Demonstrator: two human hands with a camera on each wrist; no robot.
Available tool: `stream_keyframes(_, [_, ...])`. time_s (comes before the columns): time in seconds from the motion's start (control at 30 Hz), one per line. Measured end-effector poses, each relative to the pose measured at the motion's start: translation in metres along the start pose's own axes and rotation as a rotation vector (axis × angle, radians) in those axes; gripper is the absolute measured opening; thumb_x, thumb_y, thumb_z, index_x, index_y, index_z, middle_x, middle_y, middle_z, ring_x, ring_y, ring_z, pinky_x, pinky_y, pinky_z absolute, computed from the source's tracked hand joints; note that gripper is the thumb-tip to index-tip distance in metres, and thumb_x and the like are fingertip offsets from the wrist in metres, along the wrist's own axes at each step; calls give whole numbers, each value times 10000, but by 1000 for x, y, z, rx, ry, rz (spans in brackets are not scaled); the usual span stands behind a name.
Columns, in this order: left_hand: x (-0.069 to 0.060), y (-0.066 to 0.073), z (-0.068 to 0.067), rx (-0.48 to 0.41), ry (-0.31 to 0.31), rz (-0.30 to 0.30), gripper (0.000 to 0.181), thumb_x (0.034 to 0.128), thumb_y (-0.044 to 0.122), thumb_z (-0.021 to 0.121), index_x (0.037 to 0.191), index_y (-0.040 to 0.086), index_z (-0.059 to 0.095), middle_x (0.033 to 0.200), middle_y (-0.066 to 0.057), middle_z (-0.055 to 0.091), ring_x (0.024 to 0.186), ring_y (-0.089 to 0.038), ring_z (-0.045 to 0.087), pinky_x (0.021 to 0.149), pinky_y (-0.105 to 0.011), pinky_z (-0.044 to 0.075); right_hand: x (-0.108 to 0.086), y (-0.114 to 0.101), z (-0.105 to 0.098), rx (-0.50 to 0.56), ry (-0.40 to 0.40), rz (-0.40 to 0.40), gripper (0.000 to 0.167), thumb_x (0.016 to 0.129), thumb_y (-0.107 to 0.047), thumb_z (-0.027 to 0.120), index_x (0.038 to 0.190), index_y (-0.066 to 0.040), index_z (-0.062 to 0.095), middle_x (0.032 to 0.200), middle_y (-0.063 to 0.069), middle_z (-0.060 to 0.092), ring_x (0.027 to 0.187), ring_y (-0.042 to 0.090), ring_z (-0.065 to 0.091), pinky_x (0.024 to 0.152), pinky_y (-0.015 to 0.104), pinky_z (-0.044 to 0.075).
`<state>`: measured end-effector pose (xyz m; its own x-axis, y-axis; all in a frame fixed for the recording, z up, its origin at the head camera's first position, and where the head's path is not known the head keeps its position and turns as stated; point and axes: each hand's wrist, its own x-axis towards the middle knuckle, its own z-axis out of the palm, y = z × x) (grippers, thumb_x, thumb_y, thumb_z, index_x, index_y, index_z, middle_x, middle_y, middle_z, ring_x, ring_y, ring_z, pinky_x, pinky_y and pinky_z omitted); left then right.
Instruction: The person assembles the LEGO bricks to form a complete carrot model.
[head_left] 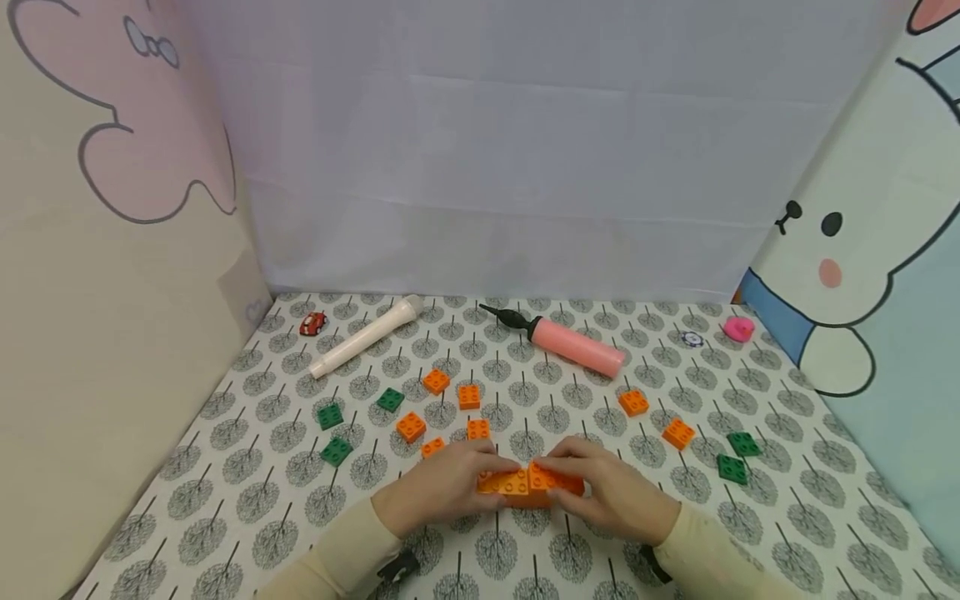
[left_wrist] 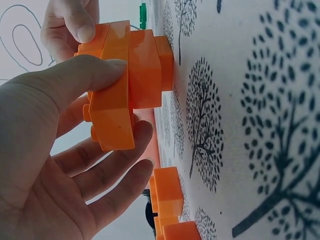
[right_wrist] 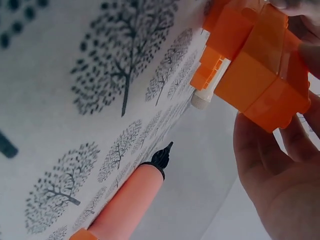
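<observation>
Pinches the left end of the orange brick assembly (head_left: 517,485), at lower centre of the head view, between thumb and fingers of the partly curled left hand (head_left: 450,482). Holds its right end likewise in the half-curled right hand (head_left: 611,492). Has loose orange bricks (head_left: 411,427) near mid-frame and right of centre, green bricks (head_left: 337,451) farther out on both sides, a white tube (head_left: 367,336) and pink pump (head_left: 577,347) above.
</observation>
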<state>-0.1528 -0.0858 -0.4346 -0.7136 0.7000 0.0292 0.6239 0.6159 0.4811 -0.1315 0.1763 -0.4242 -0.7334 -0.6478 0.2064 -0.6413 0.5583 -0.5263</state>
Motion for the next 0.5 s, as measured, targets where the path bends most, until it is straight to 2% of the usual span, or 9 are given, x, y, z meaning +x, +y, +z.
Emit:
stream_keyframes(0.23, [-1, -1, -1, 11, 2, -12, 441, 871, 304, 745, 1303, 244, 677, 1023, 69, 641, 804, -24, 512, 710, -190, 479, 4, 0, -2, 18, -36, 16, 392, 932, -184, 692, 1306, -71, 661, 1139, -101, 582, 884, 7, 507, 741, 204, 497])
stream_keyframes(0.5, [-4, -2, 2, 28, 24, 20, 433, 890, 312, 736, 1312, 240, 666, 1013, 66, 635, 788, -22, 518, 691, -177, 478, 5, 1, -2, -46, -45, -19, 360, 932, -190, 702, 1287, -139, 668, 1174, -58, 587, 938, 28, 528, 787, 254, 522])
